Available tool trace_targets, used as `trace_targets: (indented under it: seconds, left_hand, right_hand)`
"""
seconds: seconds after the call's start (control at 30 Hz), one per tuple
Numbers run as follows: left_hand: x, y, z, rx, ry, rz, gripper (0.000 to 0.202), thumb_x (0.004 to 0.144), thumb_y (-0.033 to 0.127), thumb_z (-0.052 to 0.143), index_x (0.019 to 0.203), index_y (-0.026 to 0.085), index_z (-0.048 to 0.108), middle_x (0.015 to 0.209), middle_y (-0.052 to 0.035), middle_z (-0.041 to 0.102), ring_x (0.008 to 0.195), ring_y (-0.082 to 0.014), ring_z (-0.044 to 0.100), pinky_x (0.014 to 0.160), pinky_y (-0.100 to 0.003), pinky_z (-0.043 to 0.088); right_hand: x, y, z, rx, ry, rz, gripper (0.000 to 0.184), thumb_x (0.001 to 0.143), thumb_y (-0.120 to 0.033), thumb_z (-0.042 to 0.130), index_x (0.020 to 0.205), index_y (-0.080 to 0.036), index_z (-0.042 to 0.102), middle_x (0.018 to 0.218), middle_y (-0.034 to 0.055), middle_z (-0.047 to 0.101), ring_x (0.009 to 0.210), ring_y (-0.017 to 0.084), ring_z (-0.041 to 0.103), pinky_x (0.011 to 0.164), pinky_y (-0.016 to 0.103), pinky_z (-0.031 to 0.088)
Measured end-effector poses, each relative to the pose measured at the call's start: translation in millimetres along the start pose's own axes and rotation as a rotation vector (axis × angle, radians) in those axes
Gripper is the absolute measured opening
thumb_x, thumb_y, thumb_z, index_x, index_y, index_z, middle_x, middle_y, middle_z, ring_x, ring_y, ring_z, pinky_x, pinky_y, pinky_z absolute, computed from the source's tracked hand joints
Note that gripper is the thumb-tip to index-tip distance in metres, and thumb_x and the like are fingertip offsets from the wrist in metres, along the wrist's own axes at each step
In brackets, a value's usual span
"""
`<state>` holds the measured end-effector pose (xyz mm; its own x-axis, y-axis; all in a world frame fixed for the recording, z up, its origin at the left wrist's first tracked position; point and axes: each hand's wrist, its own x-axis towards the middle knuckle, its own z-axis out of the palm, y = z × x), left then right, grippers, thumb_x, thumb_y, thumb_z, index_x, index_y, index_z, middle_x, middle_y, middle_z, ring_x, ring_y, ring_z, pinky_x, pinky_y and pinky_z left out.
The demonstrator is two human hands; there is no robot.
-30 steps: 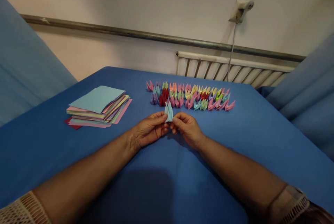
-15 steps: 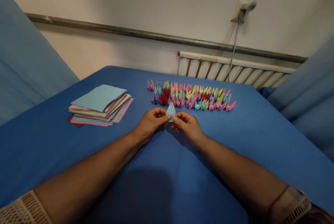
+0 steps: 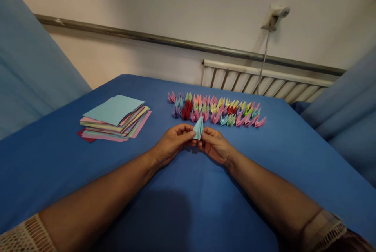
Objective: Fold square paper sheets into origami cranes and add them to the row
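Note:
A small light-blue folded paper [image 3: 198,128], pointed at the top and partly spread along its middle, is held upright between both hands above the table. My left hand [image 3: 177,139] pinches its left side between thumb and fingers. On the other side, my right hand [image 3: 216,142] is closed on the right edge with thumb and fingertips. The lower end of the paper is partly covered by the fingers. Just beyond the hands stand rows of origami cranes [image 3: 216,117] in pink, red, yellow, green, blue and purple.
A stack of coloured paper sheets [image 3: 116,117], light blue on top, lies on the left of the blue-covered table [image 3: 141,213]. Behind are a radiator [image 3: 235,76], a wall rail [image 3: 147,36] and a socket with a cord [image 3: 272,19]. Blue curtains [image 3: 35,48] hang at both sides.
The folded paper has turned and its layers now stand apart along the middle, where before it showed a flatter face. Both hands have shifted slightly, still gripping it.

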<state>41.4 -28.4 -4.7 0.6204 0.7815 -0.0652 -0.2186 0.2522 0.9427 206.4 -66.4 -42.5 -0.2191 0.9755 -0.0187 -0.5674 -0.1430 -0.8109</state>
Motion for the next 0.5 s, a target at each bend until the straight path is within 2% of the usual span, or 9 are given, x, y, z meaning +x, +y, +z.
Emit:
trace_targets:
  seconds: [0.17, 0.3, 0.43, 0.5]
  left_hand:
    - [2.1, -3.3, -0.2, 0.106, 0.028, 0.045, 0.023, 0.073, 0.026, 0.077, 0.084, 0.014, 0.062, 0.070, -0.0003, 0.066, 0.061, -0.0103, 0.062, 0.063, -0.023, 0.049]
    - [4.0, -5.8, -0.2, 0.197, 0.105, 0.068, 0.029, 0.067, 0.027, 0.080, 0.082, 0.014, 0.058, 0.068, 0.0015, 0.065, 0.060, -0.0109, 0.063, 0.063, -0.024, 0.049]
    - [5.5, -7.9, -1.8, 0.285, 0.134, 0.112, 0.029, 0.066, 0.029, 0.078, 0.080, 0.014, 0.058, 0.069, 0.0017, 0.064, 0.061, -0.0108, 0.061, 0.063, -0.024, 0.048]
    - [5.6, -8.9, -3.2, 0.349, 0.160, 0.140, 0.027, 0.067, 0.030, 0.077, 0.079, 0.015, 0.058, 0.069, 0.0021, 0.062, 0.060, -0.0103, 0.059, 0.060, -0.024, 0.047]
  right_hand:
    - [2.5, 3.9, 1.5, -0.023, 0.036, -0.031, 0.024, 0.072, -0.035, 0.080, 0.079, -0.018, 0.066, 0.067, -0.0011, 0.066, 0.059, 0.010, 0.057, 0.058, 0.022, 0.043]
    - [4.1, 7.7, 3.7, -0.056, 0.090, -0.082, 0.026, 0.068, -0.036, 0.083, 0.075, -0.018, 0.065, 0.065, -0.0017, 0.065, 0.057, 0.010, 0.058, 0.057, 0.023, 0.044]
    - [3.5, 7.9, 5.1, -0.071, 0.064, -0.101, 0.029, 0.073, -0.045, 0.076, 0.076, -0.018, 0.066, 0.067, -0.0005, 0.066, 0.059, 0.011, 0.060, 0.059, 0.024, 0.045]
    - [3.0, 7.9, 5.6, -0.105, 0.065, -0.120, 0.029, 0.074, -0.045, 0.076, 0.077, -0.018, 0.065, 0.067, -0.0007, 0.065, 0.061, 0.011, 0.060, 0.060, 0.025, 0.045]
